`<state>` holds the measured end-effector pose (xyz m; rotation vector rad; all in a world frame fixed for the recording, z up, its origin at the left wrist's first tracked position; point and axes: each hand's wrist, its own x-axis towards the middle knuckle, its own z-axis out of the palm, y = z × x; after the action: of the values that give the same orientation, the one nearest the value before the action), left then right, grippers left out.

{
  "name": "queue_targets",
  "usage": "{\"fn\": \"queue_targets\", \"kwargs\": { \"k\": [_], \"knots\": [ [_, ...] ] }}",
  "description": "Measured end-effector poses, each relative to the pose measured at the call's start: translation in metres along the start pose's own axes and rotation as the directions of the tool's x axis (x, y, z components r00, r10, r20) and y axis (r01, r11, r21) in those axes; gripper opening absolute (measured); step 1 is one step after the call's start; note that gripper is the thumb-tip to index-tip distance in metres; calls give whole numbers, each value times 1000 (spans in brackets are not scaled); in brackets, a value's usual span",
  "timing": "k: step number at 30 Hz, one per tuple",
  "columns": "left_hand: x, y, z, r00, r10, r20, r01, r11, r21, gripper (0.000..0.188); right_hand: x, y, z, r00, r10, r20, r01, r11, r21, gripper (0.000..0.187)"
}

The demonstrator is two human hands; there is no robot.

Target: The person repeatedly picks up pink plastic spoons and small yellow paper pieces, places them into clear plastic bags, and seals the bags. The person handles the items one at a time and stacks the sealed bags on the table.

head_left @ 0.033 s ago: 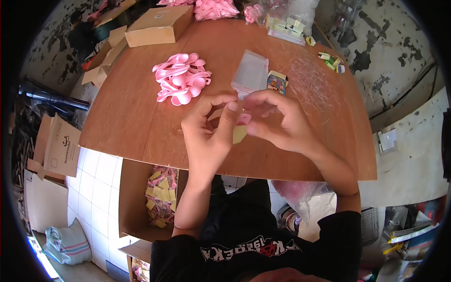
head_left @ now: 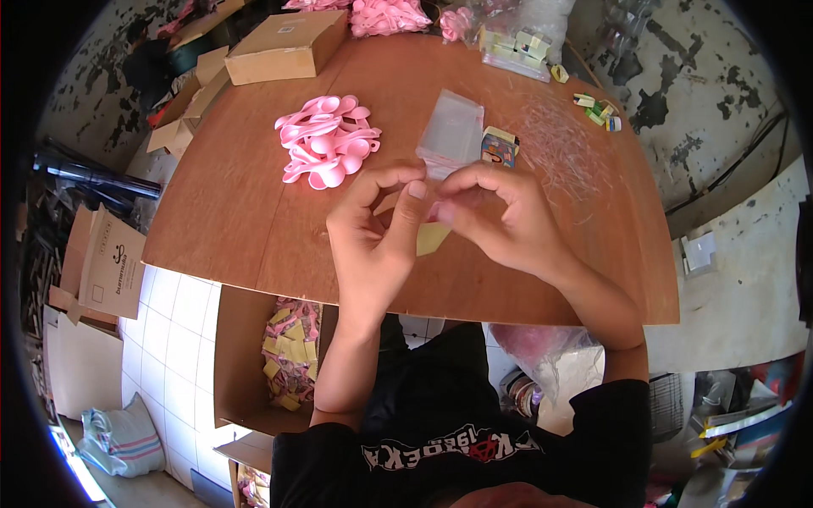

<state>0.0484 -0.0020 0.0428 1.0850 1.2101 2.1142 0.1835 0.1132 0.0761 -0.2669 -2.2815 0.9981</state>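
Above the table's near half, my left hand (head_left: 379, 224) pinches a clear plastic packet with thumb and fingertips. A yellow card (head_left: 431, 239) shows low between my hands, and a bit of pink lies at the right fingertips. My right hand (head_left: 500, 212) has thumb and forefinger closed at the packet's upper right; most of the packet is hidden behind the fingers. A heap of pink plastic spoons (head_left: 326, 140) lies to the left beyond my hands. Straight ahead is a stack of clear plastic bags (head_left: 453, 129), beside a small printed box (head_left: 500, 147).
Thin clear plastic strips (head_left: 563, 148) are strewn at the right. Small green and yellow rolls (head_left: 600, 112) sit by the far right edge. A cardboard box (head_left: 288, 46) stands far left. Below the table's near edge, an open carton (head_left: 241, 356) holds packets with yellow cards.
My right thumb and forefinger have come together at the packet, covering most of the pink bit that showed before. The left hand has hardly moved.
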Motion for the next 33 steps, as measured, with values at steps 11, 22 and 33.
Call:
{"fn": "queue_targets", "kwargs": {
  "k": [11,22,33],
  "knots": [
    [4,-22,-30,965,-20,260,-9,994,107,54,23,13,10,994,-92,-52,99,987,129,12],
    [-5,-38,-41,976,-170,137,183,979,-93,35,-9,46,29,950,312,-10,-276,856,436,22],
    [5,-48,-54,966,-257,27,257,966,8,16,-17,67,32,941,339,-25,-291,842,453,22]
  ]
}}
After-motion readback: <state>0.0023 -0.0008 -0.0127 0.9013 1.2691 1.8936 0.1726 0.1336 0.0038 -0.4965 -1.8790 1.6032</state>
